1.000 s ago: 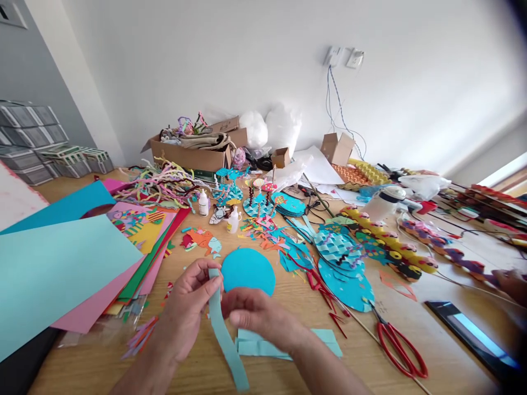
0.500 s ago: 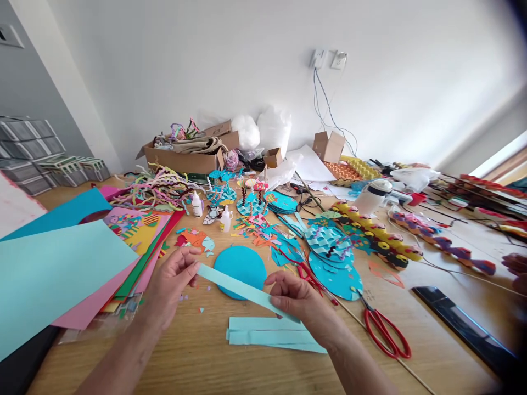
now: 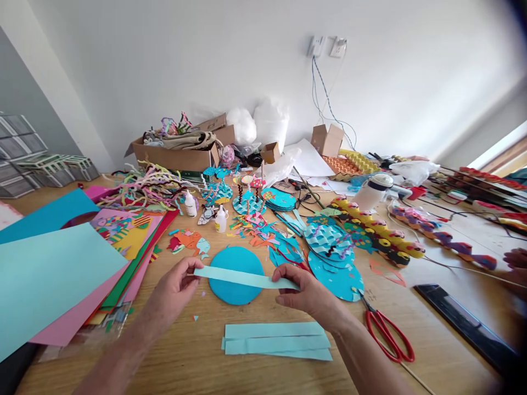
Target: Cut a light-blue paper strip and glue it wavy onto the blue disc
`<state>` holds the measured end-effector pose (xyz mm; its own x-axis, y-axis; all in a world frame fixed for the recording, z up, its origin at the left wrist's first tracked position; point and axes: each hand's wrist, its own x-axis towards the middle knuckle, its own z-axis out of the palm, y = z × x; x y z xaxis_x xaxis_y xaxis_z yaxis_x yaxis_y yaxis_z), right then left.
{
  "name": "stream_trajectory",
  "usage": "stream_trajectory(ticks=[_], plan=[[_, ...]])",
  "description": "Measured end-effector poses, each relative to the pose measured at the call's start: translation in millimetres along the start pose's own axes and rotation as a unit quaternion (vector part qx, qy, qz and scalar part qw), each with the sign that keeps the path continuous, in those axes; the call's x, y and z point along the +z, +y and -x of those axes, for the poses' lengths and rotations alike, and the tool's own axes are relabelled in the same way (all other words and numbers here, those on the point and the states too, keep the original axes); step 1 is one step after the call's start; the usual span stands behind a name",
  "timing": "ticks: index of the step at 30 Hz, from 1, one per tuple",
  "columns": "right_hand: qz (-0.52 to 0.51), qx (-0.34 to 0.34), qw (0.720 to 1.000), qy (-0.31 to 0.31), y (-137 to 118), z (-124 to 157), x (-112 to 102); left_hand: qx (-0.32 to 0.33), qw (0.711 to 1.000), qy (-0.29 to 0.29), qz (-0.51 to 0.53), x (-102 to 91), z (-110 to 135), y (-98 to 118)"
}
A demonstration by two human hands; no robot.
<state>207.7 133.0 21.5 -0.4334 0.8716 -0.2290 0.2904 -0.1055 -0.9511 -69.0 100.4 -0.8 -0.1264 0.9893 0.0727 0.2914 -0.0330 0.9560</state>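
Observation:
Between my two hands a pale aqua paper strip (image 3: 234,276) is stretched nearly level. My left hand (image 3: 178,282) pinches its left end, and my right hand (image 3: 298,285) grips it near the right end. Below and behind the strip lies a round blue disc (image 3: 236,297) on the wooden table; whether the strip touches it I cannot tell. Closer to me, several more aqua strips (image 3: 275,344) lie in an overlapping stack. Red-handled scissors (image 3: 389,334) rest to the right of my right arm, their tips at a blue disc with paper bits on it (image 3: 337,277).
Coloured paper sheets (image 3: 53,274) are piled at the left. Glue bottles (image 3: 221,219), paper scraps (image 3: 255,227) and finished blue pieces (image 3: 249,203) stand farther back. A black phone-like slab (image 3: 465,323) lies at the right, near another person's hand (image 3: 516,263).
The strip was slanting down to the right and is now almost level, over the disc. My right hand has risen. The view has shifted slightly.

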Motion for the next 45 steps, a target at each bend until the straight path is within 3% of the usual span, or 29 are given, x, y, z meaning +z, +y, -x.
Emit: stream_trajectory(ticks=[5, 11, 16, 22, 25, 29, 33, 35, 38, 42, 45], plan=[[0.067, -0.072, 0.994, 0.053, 3, -11, 2, 0.035, 0.997, 0.053, -0.039, 0.3, -1, 5], [-0.12, -0.042, 0.989, 0.074, 2, -17, -3, -0.015, 0.998, 0.053, 0.005, 1.3, -1, 9], [-0.253, -0.001, 0.965, 0.063, 4, -30, -10, 0.017, 0.997, 0.041, -0.063, 1.8, 1, -1], [-0.199, 0.014, 0.977, 0.073, 1, -52, -7, 0.172, 0.969, 0.034, -0.176, 4.3, -3, -19], [-0.156, 0.018, 0.986, 0.059, 1, -59, -11, 0.211, 0.957, 0.049, -0.192, 4.8, -3, -20], [-0.066, 0.039, 0.997, 0.007, 7, -50, -28, 0.243, 0.952, 0.066, -0.176, 3.8, 7, 2], [0.108, 0.034, 0.992, -0.053, -1, -22, -39, 0.301, 0.943, 0.018, -0.143, 10.0, 21, 38], [0.17, -0.032, 0.985, -0.026, -13, -8, -30, 0.322, 0.937, -0.021, -0.131, 16.8, 25, 50], [0.026, -0.08, 0.99, -0.116, -26, 2, 1, 0.353, 0.926, -0.035, -0.126, 26.5, 26, 54], [-0.193, 0.019, 0.962, -0.194, -20, -4, 39, 0.388, 0.908, -0.006, -0.161, 28.2, 25, 41], [-0.212, 0.061, 0.962, -0.161, -14, -17, 45, 0.378, 0.905, -0.004, -0.196, 19.1, 26, 29]])
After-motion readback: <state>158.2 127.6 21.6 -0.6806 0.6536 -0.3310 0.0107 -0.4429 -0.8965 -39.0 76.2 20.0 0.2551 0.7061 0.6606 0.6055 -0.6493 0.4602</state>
